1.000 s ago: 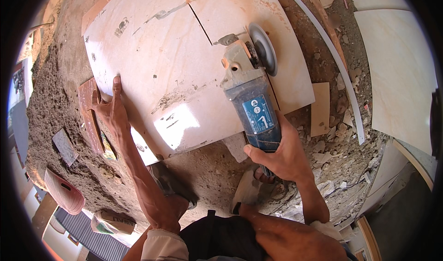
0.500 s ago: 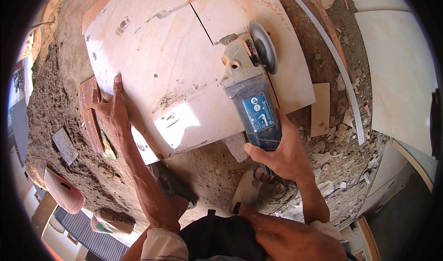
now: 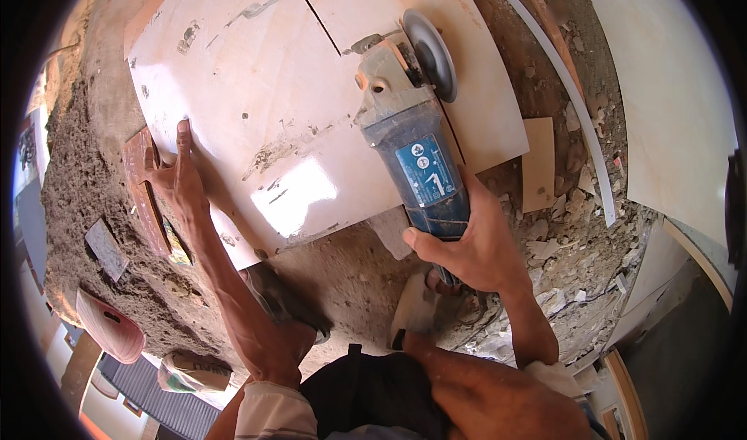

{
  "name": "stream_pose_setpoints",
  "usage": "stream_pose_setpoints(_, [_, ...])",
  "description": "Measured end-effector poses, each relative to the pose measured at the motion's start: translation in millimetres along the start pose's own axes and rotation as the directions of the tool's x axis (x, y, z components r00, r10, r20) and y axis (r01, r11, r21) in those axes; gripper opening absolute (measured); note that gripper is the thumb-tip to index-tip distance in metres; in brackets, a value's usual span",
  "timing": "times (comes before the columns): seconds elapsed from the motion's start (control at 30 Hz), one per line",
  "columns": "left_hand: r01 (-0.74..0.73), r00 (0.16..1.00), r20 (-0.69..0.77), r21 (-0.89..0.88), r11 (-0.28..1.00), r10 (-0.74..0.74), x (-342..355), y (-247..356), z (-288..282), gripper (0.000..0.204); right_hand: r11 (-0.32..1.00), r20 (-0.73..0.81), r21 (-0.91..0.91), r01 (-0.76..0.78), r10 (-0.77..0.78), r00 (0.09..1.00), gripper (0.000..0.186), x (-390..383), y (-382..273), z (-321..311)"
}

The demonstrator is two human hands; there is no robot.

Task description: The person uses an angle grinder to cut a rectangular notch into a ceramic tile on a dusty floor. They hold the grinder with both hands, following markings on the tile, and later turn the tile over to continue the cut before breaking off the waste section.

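A large cream, marbled tile (image 3: 233, 74) lies flat on the ground, with two dark straight lines that look like cuts in it. My left hand (image 3: 175, 179) grips its left edge, thumb on top; the other fingers are partly hidden at the edge. My right hand (image 3: 475, 241) is wrapped round the rear body of a blue angle grinder (image 3: 424, 168), thumb across it. The grinder lies slantwise above the tile, its grey disc (image 3: 429, 55) standing on edge towards the right side. Whether the disc touches the tile or spins, I cannot tell.
More tiles (image 3: 665, 90) stand at the right. A curved pale strip (image 3: 580, 90) and a beige offcut (image 3: 538, 164) lie among rubble. At left are a reddish board (image 3: 144, 199), a grey shard (image 3: 106, 249) and a pink slipper-shaped piece (image 3: 110, 327). My feet are close below the tile.
The tile, grinder and both hands appear somewhat higher in the picture, mostly because the view shifted. Against the tile, the grinder has hardly moved. Both grips stay the same.
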State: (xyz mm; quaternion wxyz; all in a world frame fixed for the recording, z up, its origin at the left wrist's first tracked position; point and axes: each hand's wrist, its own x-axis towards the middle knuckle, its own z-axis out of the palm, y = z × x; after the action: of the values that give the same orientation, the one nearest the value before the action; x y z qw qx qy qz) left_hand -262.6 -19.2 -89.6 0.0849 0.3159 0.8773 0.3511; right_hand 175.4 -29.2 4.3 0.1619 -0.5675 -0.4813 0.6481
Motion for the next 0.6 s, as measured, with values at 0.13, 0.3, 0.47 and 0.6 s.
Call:
stream_pose_setpoints(0.13, [0.101, 0.995, 0.019, 0.07, 0.992, -0.102, -0.9, 8.8, -2.8, 0.108, 0.999, -0.009, 0.039, -0.006, 0.006, 1.0, 0.062, -3.9, 4.4, 0.6])
stream_pose_setpoints(0.3, [0.066, 0.998, 0.0, 0.083, 0.994, -0.067, 4.8, 6.5, -6.7, 0.13, 0.999, -0.018, 0.032, 0.006, -0.005, 1.0, 0.062, -9.6, 8.2, 2.7])
stream_pose_setpoints(0.47, [0.076, 0.997, 0.025, 0.005, 0.997, -0.076, -2.9, 17.0, -3.1, 0.128, 1.0, -0.017, 0.02, 0.007, -0.007, 1.0, 0.062, -11.1, 6.6, -0.1])
stream_pose_setpoints(0.6, [0.039, 0.999, 0.009, -0.002, 0.999, -0.039, 8.6, 1.5, -3.5, 0.088, 0.999, -0.015, 0.033, 0.008, -0.008, 1.0, 0.06, -10.9, 9.4, 1.5])
